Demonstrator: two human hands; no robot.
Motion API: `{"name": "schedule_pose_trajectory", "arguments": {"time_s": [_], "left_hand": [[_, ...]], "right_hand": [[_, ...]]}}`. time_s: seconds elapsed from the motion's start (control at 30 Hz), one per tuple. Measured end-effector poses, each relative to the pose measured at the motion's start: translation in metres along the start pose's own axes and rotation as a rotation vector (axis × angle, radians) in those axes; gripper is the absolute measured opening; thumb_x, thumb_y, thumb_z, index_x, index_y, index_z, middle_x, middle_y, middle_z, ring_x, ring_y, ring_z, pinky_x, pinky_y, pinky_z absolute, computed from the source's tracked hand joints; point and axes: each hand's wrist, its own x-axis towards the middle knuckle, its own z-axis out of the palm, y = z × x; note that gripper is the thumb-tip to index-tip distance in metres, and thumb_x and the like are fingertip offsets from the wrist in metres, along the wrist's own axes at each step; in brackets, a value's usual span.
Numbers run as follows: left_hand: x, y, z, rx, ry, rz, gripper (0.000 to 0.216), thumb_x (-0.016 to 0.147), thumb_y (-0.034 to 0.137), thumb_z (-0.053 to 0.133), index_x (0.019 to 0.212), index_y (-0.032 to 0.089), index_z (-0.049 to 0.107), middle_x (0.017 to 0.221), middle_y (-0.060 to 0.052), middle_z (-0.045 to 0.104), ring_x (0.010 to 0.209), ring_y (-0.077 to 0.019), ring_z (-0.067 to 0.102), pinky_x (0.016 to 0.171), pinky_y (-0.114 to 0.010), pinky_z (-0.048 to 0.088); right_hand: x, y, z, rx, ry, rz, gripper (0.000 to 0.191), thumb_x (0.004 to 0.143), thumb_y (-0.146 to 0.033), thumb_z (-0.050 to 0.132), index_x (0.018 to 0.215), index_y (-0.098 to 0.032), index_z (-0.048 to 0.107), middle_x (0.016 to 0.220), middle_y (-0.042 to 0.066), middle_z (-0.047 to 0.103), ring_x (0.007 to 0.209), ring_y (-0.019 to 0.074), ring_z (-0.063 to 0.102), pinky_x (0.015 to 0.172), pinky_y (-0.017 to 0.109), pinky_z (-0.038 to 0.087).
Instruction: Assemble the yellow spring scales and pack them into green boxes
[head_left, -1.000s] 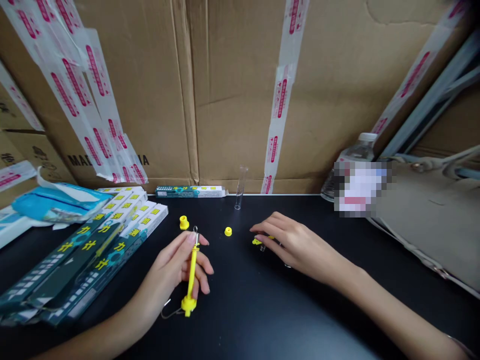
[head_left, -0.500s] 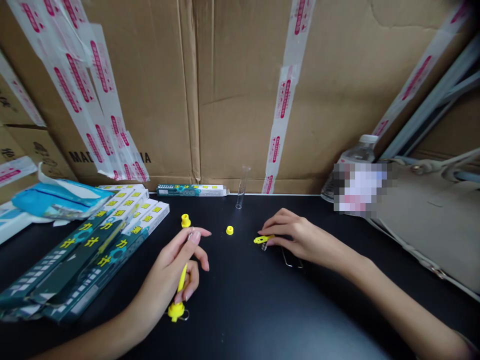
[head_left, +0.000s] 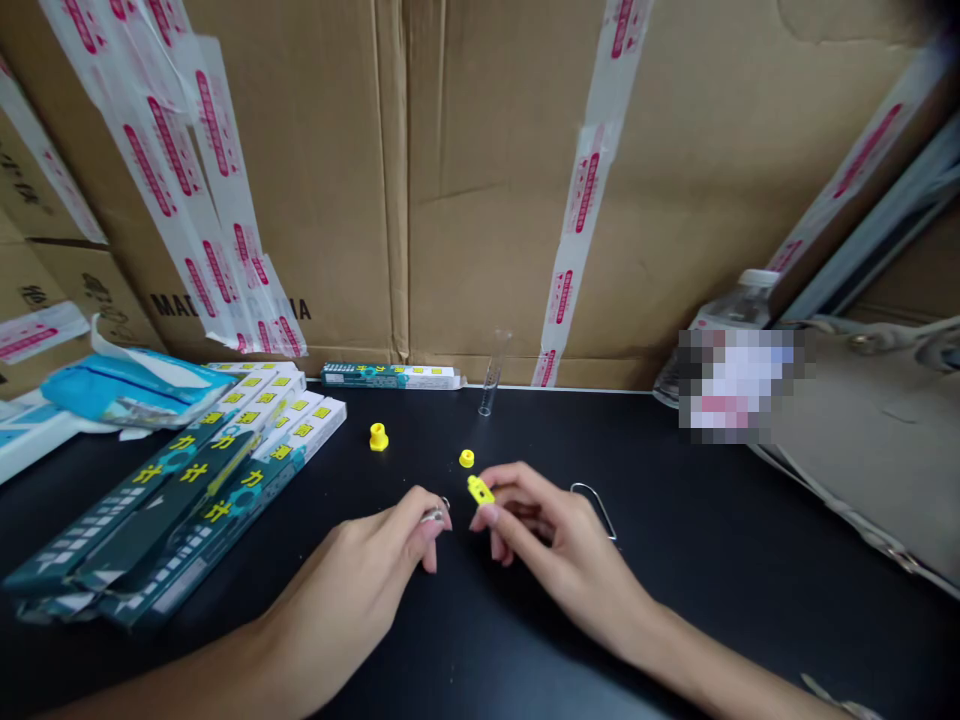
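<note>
My left hand (head_left: 367, 575) is closed in a pinch on a small silvery metal piece (head_left: 433, 515) with a thin loop at its tip. Whatever else lies under its curled fingers is hidden. Close by on the right, my right hand (head_left: 555, 540) pinches a flat yellow plastic piece (head_left: 480, 490) with a hole in it. The two sets of fingertips are a small gap apart. A bent metal wire (head_left: 600, 510) shows just behind my right hand. Beyond the hands, a small yellow cap (head_left: 466, 458) and a larger yellow flanged cap (head_left: 379, 437) rest on the black tabletop.
A clear tube (head_left: 491, 385) stands near the back edge. Beside it lies a narrow box (head_left: 394, 376). Several long printed boxes (head_left: 247, 470) and a blue packet (head_left: 142, 390) are at left. A plastic bottle (head_left: 739, 300) and a beige bag (head_left: 885, 420) stand at right.
Both hands have come together in the middle, my right hand moving left with the yellow piece. The yellow rod and cap under my left hand no longer show. The camera view has shifted slightly.
</note>
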Motion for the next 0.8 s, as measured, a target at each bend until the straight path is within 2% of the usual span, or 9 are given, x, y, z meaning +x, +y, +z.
{"name": "schedule_pose_trajectory", "arguments": {"time_s": [0.07, 0.13, 0.3, 0.43, 0.53, 0.67, 0.8], "left_hand": [[-0.002, 0.001, 0.001, 0.211, 0.044, 0.063, 0.033, 0.103, 0.03, 0.026, 0.093, 0.024, 0.057, 0.082, 0.001, 0.067, 0.07, -0.0167, 0.066, 0.06, -0.026, 0.043], [-0.004, -0.001, 0.004, 0.332, 0.089, 0.096, 0.032, 0.104, 0.028, 0.026, 0.091, 0.024, 0.056, 0.081, 0.001, 0.066, 0.069, -0.0178, 0.067, 0.058, -0.027, 0.041], [-0.004, -0.004, 0.01, 0.448, 0.137, 0.165, 0.037, 0.106, 0.03, 0.023, 0.085, 0.023, 0.053, 0.074, 0.001, 0.064, 0.063, -0.0192, 0.067, 0.053, -0.029, 0.038], [-0.004, -0.004, 0.01, 0.478, 0.17, 0.207, 0.04, 0.106, 0.029, 0.023, 0.082, 0.022, 0.054, 0.068, 0.001, 0.062, 0.057, -0.0185, 0.065, 0.05, -0.03, 0.037], [-0.005, -0.003, 0.009, 0.46, 0.15, 0.233, 0.037, 0.105, 0.026, 0.026, 0.084, 0.021, 0.056, 0.071, 0.0, 0.065, 0.062, -0.0182, 0.066, 0.053, -0.029, 0.04], [-0.007, -0.004, 0.009, 0.413, 0.126, 0.259, 0.037, 0.105, 0.024, 0.025, 0.099, 0.019, 0.062, 0.084, -0.004, 0.069, 0.074, -0.02, 0.068, 0.061, -0.029, 0.047], [-0.006, -0.007, 0.009, 0.362, 0.143, 0.259, 0.04, 0.105, 0.025, 0.026, 0.114, 0.018, 0.063, 0.088, -0.006, 0.068, 0.078, -0.0215, 0.067, 0.064, -0.03, 0.05]], "right_hand": [[-0.004, 0.0, 0.007, -0.064, -0.065, -0.028, 0.017, 0.099, -0.033, 0.051, 0.111, -0.022, 0.058, 0.081, -0.001, 0.068, 0.065, 0.012, 0.062, 0.063, 0.024, 0.05], [-0.006, -0.001, 0.009, -0.139, -0.079, -0.067, 0.015, 0.1, -0.032, 0.05, 0.109, -0.023, 0.06, 0.081, -0.001, 0.067, 0.068, 0.0121, 0.061, 0.066, 0.024, 0.047], [-0.009, -0.002, 0.005, -0.236, -0.09, -0.118, 0.013, 0.1, -0.029, 0.049, 0.108, -0.023, 0.058, 0.079, -0.003, 0.061, 0.066, 0.0122, 0.054, 0.064, 0.024, 0.043], [-0.011, -0.002, 0.006, -0.22, -0.094, -0.122, 0.013, 0.1, -0.028, 0.049, 0.109, -0.024, 0.056, 0.08, -0.003, 0.061, 0.067, 0.0122, 0.055, 0.064, 0.024, 0.044], [-0.011, -0.002, 0.006, -0.212, -0.106, -0.117, 0.013, 0.1, -0.028, 0.048, 0.11, -0.024, 0.056, 0.081, -0.002, 0.061, 0.068, 0.0126, 0.056, 0.065, 0.024, 0.044], [-0.011, -0.002, 0.005, -0.235, -0.119, -0.118, 0.014, 0.1, -0.029, 0.049, 0.11, -0.024, 0.057, 0.081, -0.002, 0.061, 0.068, 0.0133, 0.055, 0.065, 0.025, 0.044], [-0.012, -0.002, 0.006, -0.218, -0.13, -0.102, 0.015, 0.099, -0.031, 0.049, 0.11, -0.024, 0.057, 0.077, -0.003, 0.06, 0.065, 0.0133, 0.054, 0.063, 0.025, 0.044]]}}
